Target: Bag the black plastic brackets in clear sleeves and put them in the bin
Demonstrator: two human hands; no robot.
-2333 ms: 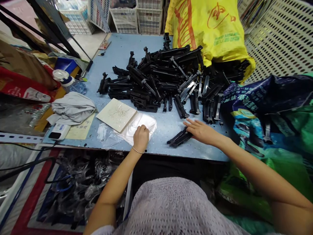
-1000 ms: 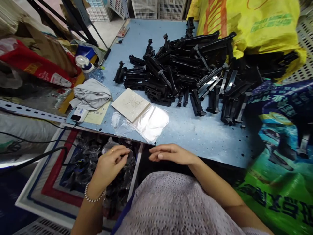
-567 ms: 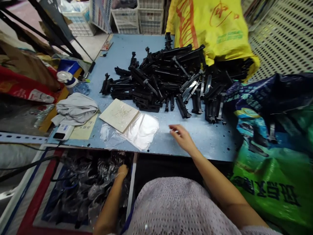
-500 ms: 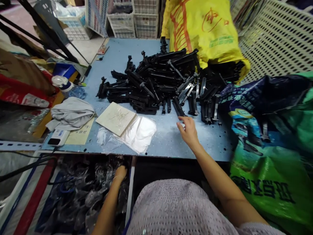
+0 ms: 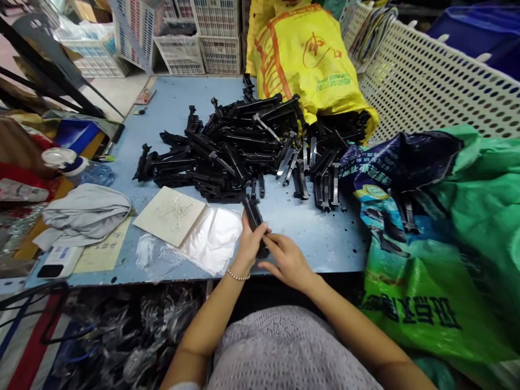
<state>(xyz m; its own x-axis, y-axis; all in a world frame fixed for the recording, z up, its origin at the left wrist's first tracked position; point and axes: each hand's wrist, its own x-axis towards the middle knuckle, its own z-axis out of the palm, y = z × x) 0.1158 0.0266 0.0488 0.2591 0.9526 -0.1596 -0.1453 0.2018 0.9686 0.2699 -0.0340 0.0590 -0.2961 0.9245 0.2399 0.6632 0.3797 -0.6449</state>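
Observation:
A long black plastic part (image 5: 254, 214) stands out of my left hand (image 5: 248, 244), whose fingers and thumb are wrapped round it above the table's front edge. From the right, my right hand (image 5: 291, 263) reaches to the part's lower end, index finger and thumb on either side of it. The right palm hides the other fingertips. Beyond both hands lies a big heap of similar black parts (image 5: 227, 146), some with shiny grey strips. Left of my hands are clear plastic bags (image 5: 217, 235) and a cream square board (image 5: 168, 216) with tiny bits on it.
A yellow sack (image 5: 304, 59) spills black parts at the back. Beside the table's right edge is a green and blue bag (image 5: 410, 281). A grey cloth (image 5: 87, 208) and white device (image 5: 60, 262) lie left. Below the front edge are plastic-wrapped items (image 5: 142, 319).
My left hand has come up from the wrapped items under the table. My right hand has drawn back from the heap, and a black part is now between my hands. The view has turned right.

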